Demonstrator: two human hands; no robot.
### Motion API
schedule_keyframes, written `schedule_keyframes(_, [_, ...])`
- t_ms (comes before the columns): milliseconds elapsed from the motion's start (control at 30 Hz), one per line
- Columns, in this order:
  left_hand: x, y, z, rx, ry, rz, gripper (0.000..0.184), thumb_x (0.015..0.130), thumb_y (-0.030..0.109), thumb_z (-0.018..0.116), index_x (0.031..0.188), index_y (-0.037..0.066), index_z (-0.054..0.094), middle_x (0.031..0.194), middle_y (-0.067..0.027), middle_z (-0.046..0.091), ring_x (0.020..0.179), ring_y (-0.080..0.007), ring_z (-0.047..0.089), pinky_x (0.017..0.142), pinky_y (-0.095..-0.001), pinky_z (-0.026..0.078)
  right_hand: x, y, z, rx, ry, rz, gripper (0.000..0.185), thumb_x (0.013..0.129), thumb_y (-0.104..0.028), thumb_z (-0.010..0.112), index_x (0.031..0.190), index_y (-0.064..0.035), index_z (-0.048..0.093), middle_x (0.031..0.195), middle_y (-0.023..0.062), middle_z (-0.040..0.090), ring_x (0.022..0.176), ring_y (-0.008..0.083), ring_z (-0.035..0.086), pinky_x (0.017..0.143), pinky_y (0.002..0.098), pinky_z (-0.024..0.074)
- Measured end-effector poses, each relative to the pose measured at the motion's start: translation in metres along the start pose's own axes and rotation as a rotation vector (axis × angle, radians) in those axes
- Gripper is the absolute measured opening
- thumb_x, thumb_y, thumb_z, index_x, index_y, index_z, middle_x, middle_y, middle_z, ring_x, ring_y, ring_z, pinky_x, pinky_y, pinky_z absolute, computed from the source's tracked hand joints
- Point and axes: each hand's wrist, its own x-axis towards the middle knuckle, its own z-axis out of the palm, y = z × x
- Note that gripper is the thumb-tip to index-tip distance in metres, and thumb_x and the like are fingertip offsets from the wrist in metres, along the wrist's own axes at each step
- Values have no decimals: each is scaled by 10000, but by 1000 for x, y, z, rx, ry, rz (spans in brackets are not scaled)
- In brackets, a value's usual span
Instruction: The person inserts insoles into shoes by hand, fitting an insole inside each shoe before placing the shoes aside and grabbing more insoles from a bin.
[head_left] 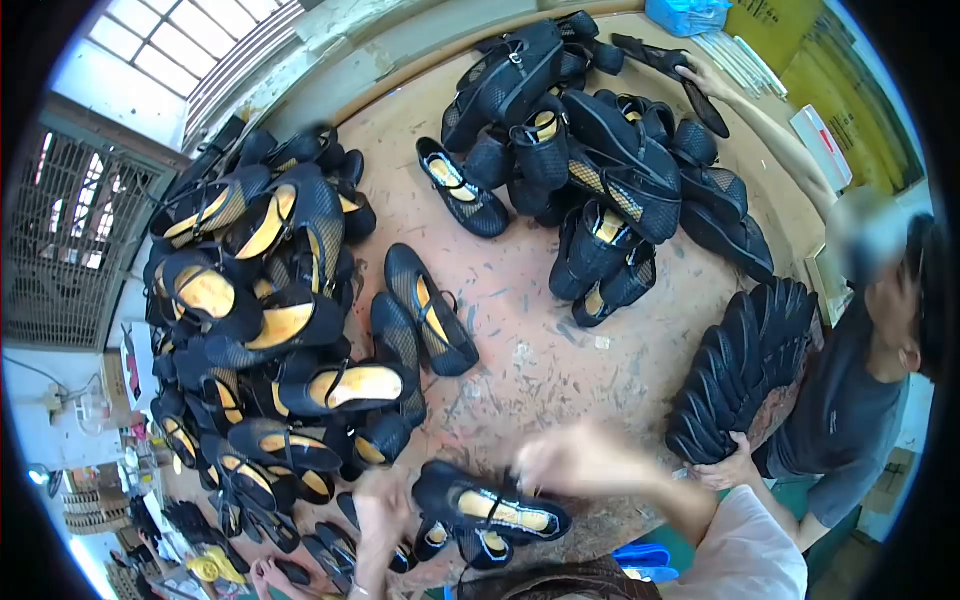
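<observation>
A black mesh shoe (480, 508) with a strap and a pale insole lies on its own at the table's near edge, between my two hands. Just left of its end is my left hand (383, 508), blurred, its fingers not clear. My right hand (575, 458) hovers over the shoe's far side, smeared by motion. Its fingers look curled together, and whatever they hold is too blurred to make out. Two more black shoes (490, 548) sit partly hidden under the first, nearest my body.
A tall heap of black shoes (285, 320) stands on the left, another heap (620, 170) at the back. Dark layered shoe pieces (745, 365) lie at right under a co-worker's hand (735, 465). That person's other hand (705, 80) holds a dark shoe part (655, 55).
</observation>
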Motion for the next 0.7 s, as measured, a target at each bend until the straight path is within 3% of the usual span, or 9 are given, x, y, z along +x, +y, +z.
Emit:
schedule_keyframes(100, [173, 29, -19, -199, 239, 269, 301, 828, 58, 695, 1113, -30, 652, 1050, -182, 651, 904, -306, 614, 809, -386, 498, 27, -7, -162, -101, 971, -281, 289, 953, -261, 661, 1090, -9, 695, 954, 73, 712, 906, 180, 661, 815, 310, 513])
schedule_keyframes(167, [320, 45, -11, -332, 253, 324, 498, 859, 258, 687, 1251, -27, 575, 1221, -219, 576, 1106, -320, 537, 944, -401, 439, 56, 11, -288, -172, 1331, -289, 323, 972, -267, 654, 1161, -7, 687, 956, 53, 693, 868, 111, 640, 788, 258, 497])
schedule_keyframes(200, [395, 52, -3, -406, 239, 324, 607, 874, 358, 683, 1320, -26, 536, 1306, -237, 538, 1206, -327, 498, 1012, -409, 409, 73, 21, -340, -219, 1457, -261, 418, 972, -369, 648, 1167, -1, 685, 966, 65, 711, 893, 119, 639, 807, 271, 481])
schedule_keyframes(333, [593, 84, 33, -652, 106, 128, 1059, 855, 746, 584, 1506, -61, 367, 1563, -291, 342, 1476, -365, 316, 1204, -432, 255, 115, 63, -458, -296, 1407, 84, 622, 942, -553, 598, 1160, 20, 701, 956, 147, 731, 900, 211, 676, 851, 321, 503])
schedule_keyframes(400, [629, 92, 54, -770, 77, -40, 1044, 861, 746, 576, 1522, -32, 359, 1569, -266, 351, 1481, -357, 308, 1199, -416, 269, 136, 93, -494, -460, 1418, 115, 690, 918, -613, 596, 1206, 8, 686, 1070, 146, 725, 993, 249, 676, 936, 334, 493])
schedule_keyframes(433, [642, 90, 63, -891, -31, -14, 964, 889, 712, 565, 1508, -7, 394, 1526, -226, 418, 1413, -318, 395, 1160, -405, 331, 152, 99, -503, -429, 1329, -111, 699, 921, -614, 590, 1233, 6, 672, 1128, 144, 711, 1037, 243, 665, 961, 330, 483])
schedule_keyframes(500, [665, 88, 90, -1118, -279, 35, 809, 946, 645, 542, 1482, 44, 464, 1441, -146, 550, 1279, -239, 571, 1081, -382, 456, 160, 107, -511, -418, 1263, -114, 671, 926, -590, 593, 1229, 4, 671, 1128, 136, 710, 1043, 238, 661, 964, 329, 480])
schedule_keyframes(567, [716, 47, 126, -1281, -246, -48, 646, 990, 564, 512, 1306, 10, 617, 1170, -175, 709, 1008, -234, 720, 907, -362, 590, 160, 103, -504, -427, 1203, -112, 644, 931, -566, 597, 1225, 2, 671, 1129, 128, 709, 1050, 234, 657, 968, 327, 478])
schedule_keyframes(700, [728, 16, 133, -1224, -365, -131, 614, 965, 504, 562, 1319, 4, 600, 1220, -168, 688, 1058, -239, 697, 945, -387, 571, 148, 97, -469, -407, 1036, -107, 588, 940, -518, 603, 1216, -3, 670, 1131, 111, 707, 1064, 226, 649, 974, 324, 473])
